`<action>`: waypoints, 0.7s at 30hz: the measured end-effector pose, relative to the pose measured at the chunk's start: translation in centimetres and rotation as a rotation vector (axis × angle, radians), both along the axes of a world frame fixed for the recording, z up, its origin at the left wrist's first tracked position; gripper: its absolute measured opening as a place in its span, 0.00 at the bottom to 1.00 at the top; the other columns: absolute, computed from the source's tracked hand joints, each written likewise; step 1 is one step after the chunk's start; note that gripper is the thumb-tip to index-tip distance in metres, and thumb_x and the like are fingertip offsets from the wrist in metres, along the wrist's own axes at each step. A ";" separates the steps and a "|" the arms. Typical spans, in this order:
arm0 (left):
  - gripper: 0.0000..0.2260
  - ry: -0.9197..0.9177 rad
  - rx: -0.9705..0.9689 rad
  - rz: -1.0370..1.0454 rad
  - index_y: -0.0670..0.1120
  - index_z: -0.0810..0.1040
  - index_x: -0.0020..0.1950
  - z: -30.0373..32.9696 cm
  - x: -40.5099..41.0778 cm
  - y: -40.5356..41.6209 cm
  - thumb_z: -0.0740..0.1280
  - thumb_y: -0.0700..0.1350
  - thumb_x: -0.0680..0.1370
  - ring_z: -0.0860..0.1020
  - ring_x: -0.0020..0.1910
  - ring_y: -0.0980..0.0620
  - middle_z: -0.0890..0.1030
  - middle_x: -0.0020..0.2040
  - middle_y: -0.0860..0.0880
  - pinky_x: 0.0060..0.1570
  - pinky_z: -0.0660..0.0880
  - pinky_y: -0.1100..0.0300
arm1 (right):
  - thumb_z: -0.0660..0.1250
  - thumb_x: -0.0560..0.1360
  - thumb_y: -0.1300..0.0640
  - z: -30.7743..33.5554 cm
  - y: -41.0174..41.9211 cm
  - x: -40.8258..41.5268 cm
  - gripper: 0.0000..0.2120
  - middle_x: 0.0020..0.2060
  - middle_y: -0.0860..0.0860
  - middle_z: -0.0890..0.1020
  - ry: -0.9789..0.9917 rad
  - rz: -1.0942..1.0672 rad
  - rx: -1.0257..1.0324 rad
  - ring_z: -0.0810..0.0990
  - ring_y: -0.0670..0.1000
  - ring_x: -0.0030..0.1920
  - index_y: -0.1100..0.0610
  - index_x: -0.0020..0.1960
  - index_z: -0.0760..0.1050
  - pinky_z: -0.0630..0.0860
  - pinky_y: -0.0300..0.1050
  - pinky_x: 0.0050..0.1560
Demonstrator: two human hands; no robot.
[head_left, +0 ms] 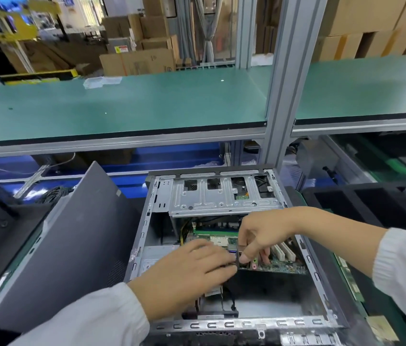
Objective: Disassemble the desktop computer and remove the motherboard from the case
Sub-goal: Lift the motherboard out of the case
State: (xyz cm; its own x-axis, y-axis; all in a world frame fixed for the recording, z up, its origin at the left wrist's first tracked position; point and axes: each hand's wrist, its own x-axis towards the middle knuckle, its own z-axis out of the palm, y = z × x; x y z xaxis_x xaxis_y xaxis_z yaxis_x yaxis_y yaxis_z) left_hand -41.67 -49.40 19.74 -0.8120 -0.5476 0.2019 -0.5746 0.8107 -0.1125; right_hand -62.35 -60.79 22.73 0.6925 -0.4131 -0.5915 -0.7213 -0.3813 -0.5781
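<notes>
Sitting tilted inside the open case [321, 290], the motherboard [279, 264] has its rear I/O port block [243, 263] lifted off the case floor, far edge tucked under the silver drive cage [222, 196] at 12 o'clock. White expansion slots [285, 252] show at 3 o'clock of the ports, green and pink audio jacks just beside them.

Left hand [192, 268] comes in from 7 o'clock, fingers curled round the port end of the board, gripping it. Right hand [259, 236] reaches in from 3 o'clock, thumb and forefinger pinching the port block from above, other fingers curled down onto the board. Both sleeves white.

Power supply [152, 258] lies at 9 o'clock of the board, mostly hidden under the left hand. Loose black cables [229, 299] hang at 6 o'clock over the bare case floor.

Case lies on its side on the surface. Dark side panel [72, 245] leans at 9 o'clock of the case. Black foam tray [361, 203] at 2 o'clock. Green shelf [122, 108] runs across at 12 o'clock, aluminium post [286, 83] rising through it; cardboard boxes [137, 61] behind.
</notes>
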 end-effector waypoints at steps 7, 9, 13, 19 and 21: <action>0.23 -0.040 0.302 0.342 0.50 0.64 0.74 0.6 3.2 -2.0 0.63 0.49 0.80 0.68 0.70 0.53 0.69 0.72 0.53 0.69 0.62 0.62 | 0.71 0.74 0.51 0.8 0.2 -0.6 0.08 0.36 0.54 0.83 -0.119 -0.051 0.060 0.84 0.56 0.38 0.54 0.38 0.80 0.78 0.43 0.43; 0.21 -0.082 0.275 0.305 0.50 0.65 0.74 0.5 3.7 -2.2 0.60 0.41 0.81 0.69 0.70 0.52 0.68 0.73 0.53 0.68 0.65 0.59 | 0.71 0.74 0.50 0.7 0.8 -0.9 0.08 0.34 0.50 0.82 -0.160 -0.077 0.034 0.84 0.55 0.38 0.50 0.37 0.79 0.77 0.41 0.42; 0.25 -0.137 0.238 0.297 0.50 0.64 0.75 1.6 5.0 -3.2 0.58 0.34 0.79 0.70 0.69 0.51 0.66 0.74 0.52 0.67 0.67 0.57 | 0.68 0.73 0.43 1.0 1.8 -0.8 0.16 0.31 0.48 0.77 -0.273 -0.106 -0.053 0.76 0.49 0.31 0.55 0.37 0.77 0.70 0.42 0.36; 0.15 0.115 0.368 0.365 0.50 0.74 0.67 8.6 8.0 -5.0 0.63 0.45 0.80 0.74 0.59 0.60 0.77 0.60 0.57 0.61 0.69 0.66 | 0.64 0.77 0.46 4.8 2.8 1.4 0.16 0.29 0.46 0.78 -0.433 -0.133 0.192 0.76 0.47 0.31 0.48 0.32 0.74 0.72 0.39 0.38; 0.16 0.216 0.348 0.425 0.52 0.74 0.67 10.3 8.9 -5.0 0.66 0.47 0.78 0.75 0.55 0.62 0.78 0.57 0.59 0.59 0.71 0.65 | 0.65 0.77 0.47 5.7 2.9 1.7 0.14 0.30 0.49 0.78 -0.476 -0.195 0.249 0.76 0.49 0.31 0.50 0.35 0.76 0.73 0.39 0.37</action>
State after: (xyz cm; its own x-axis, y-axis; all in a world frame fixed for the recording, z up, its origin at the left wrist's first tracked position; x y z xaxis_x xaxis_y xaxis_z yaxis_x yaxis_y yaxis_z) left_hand -32.76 -54.39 30.08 -0.4670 -0.8799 0.0881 -0.8377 0.4721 0.2747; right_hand -60.62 -57.90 28.44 0.8313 -0.4482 -0.3288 -0.4027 -0.0777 -0.9120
